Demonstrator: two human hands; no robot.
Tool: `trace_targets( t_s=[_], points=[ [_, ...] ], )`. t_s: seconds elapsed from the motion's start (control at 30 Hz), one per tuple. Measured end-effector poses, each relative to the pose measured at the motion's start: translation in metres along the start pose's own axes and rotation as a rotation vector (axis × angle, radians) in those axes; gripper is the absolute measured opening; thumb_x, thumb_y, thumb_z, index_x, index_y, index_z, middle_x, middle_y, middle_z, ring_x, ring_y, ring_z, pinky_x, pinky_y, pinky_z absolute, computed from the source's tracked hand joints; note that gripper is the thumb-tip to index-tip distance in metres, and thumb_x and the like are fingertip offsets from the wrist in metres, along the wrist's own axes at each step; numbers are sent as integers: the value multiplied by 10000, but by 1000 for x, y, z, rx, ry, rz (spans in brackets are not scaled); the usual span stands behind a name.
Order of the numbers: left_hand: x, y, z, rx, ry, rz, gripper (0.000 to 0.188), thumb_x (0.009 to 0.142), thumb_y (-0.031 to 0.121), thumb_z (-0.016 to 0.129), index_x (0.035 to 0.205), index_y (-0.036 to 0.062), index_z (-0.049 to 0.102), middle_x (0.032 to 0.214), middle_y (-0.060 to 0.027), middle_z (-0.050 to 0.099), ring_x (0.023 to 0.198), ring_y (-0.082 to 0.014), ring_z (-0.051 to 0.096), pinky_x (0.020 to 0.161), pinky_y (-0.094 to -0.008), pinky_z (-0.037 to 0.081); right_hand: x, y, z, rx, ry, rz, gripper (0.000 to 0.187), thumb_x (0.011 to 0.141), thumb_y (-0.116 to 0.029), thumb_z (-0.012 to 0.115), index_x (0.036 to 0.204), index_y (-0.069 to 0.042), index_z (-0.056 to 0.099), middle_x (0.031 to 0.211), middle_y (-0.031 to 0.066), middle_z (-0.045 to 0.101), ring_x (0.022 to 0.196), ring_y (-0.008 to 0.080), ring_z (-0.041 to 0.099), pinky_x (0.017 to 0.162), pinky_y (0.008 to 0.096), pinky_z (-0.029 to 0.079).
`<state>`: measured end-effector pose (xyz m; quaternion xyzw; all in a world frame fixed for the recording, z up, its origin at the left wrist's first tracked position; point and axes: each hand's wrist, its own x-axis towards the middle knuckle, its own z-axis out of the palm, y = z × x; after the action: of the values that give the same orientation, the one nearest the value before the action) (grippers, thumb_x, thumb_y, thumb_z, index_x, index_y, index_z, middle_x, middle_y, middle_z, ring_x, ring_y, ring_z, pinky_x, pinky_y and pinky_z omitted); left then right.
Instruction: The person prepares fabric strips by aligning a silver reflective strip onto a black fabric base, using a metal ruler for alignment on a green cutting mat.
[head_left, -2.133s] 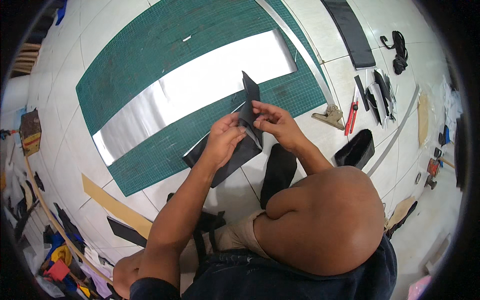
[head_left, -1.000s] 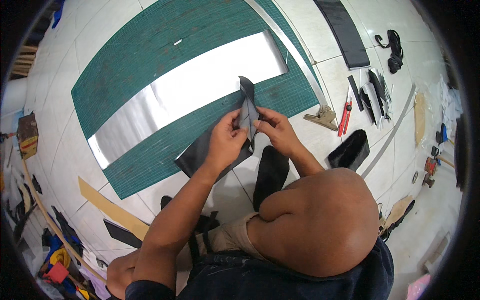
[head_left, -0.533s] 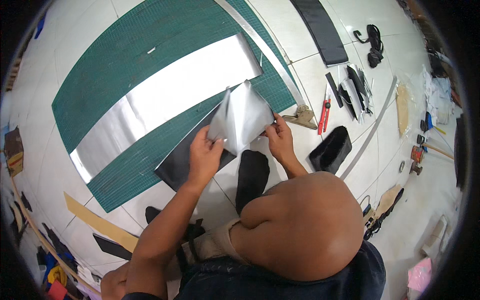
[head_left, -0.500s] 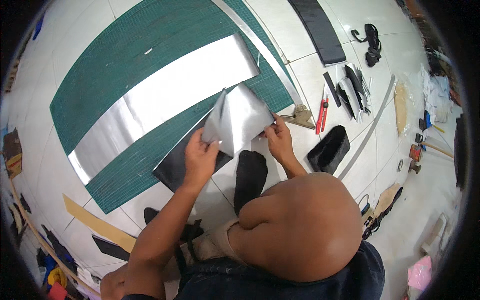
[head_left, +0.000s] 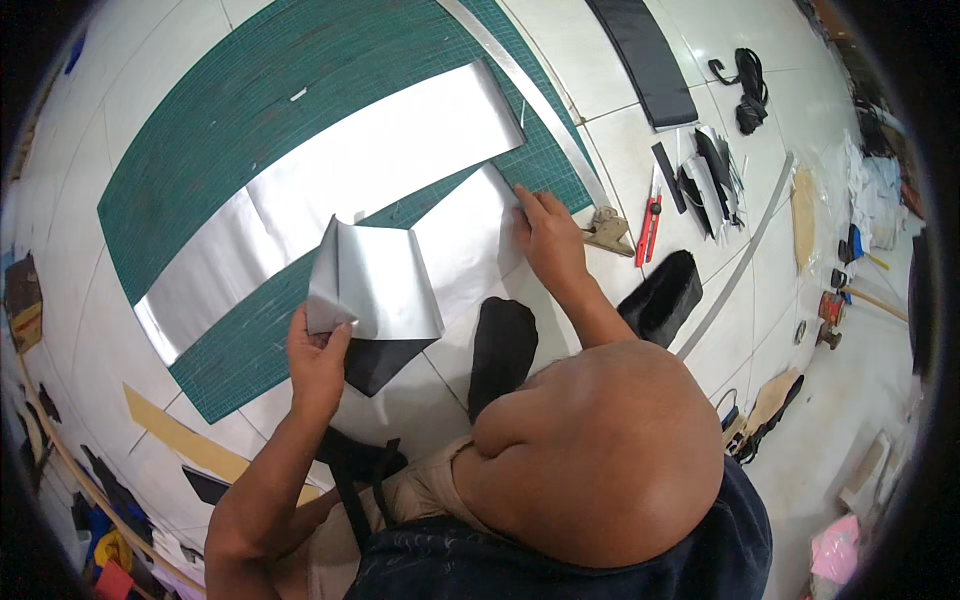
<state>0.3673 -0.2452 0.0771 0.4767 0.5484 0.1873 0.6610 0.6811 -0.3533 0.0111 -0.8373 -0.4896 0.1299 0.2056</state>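
At the near edge of the mat (head_left: 220,130), the head view shows our silver sheet (head_left: 390,275), bent between our 2 hands: our left hand (head_left: 320,365) pinches its left end; our right hand (head_left: 553,245) touches its right end, whether pinching we cannot tell. Uneven pulling could, we judge, crease the sheet along its bends.

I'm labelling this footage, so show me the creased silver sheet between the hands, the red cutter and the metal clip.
Creased silver sheet (head_left: 392,284): head view, on its middle panel.
Red cutter (head_left: 644,237): head view, on its handle.
Metal clip (head_left: 607,232): head view, on its body.
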Motion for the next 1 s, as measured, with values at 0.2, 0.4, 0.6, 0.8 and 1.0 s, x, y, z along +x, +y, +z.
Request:
trace_targets(
  t_s=[0.2, 0.4, 0.6, 0.8, 1.0],
  points=[
    [-9, -30, -46, -38, 166, -60, 400, 861, 1, 608, 1239, -32, 481, 1120, -114, 599, 996, -174, 586, 904, -304, 458, -10, -13, 10, -22, 106, -139, 312, 865, -80, 621, 1172, -26, 621, 951, 162, 614, 861, 343, 614, 745, 434, 515],
    [-6, -43, -64, -26, 199, -90, 400, 852, -11, 613, 1226, -16, 474, 1085, -104, 603, 984, -166, 590, 890, -310, 469, -7, -6, 1, -81, 110, -109, 344, 860, -47, 657, 1201, -31, 613, 1008, 142, 612, 899, 312, 621, 755, 378, 522],
    [-10, -56, -77, -107, 229, -79, 391, 842, -24, 605, 1211, -18, 477, 1058, -105, 612, 948, -171, 609, 865, -302, 488, -8, 1, 7, -79, 135, -148, 335, 863, -42, 655, 1195, -27, 618, 1018, 136, 626, 902, 310, 636, 759, 375, 531],
    [-13, -60, -74, -65, 232, -120, 376, 833, -2, 608, 1187, -26, 485, 1053, -117, 611, 937, -177, 612, 857, -308, 498, -5, 5, 4, -61, 165, -126, 286, 859, -34, 652, 1145, -18, 646, 1009, 139, 643, 889, 318, 646, 767, 378, 533],
    [-9, -66, -85, -96, 263, -202, 412, 820, 2, 610, 1206, -26, 470, 1090, -135, 583, 962, -205, 599, 865, -325, 502, -2, -2, 8, -101, 91, -135, 274, 856, -38, 656, 1129, -20, 661, 999, 141, 645, 884, 322, 643, 758, 379, 530]
  ],
)
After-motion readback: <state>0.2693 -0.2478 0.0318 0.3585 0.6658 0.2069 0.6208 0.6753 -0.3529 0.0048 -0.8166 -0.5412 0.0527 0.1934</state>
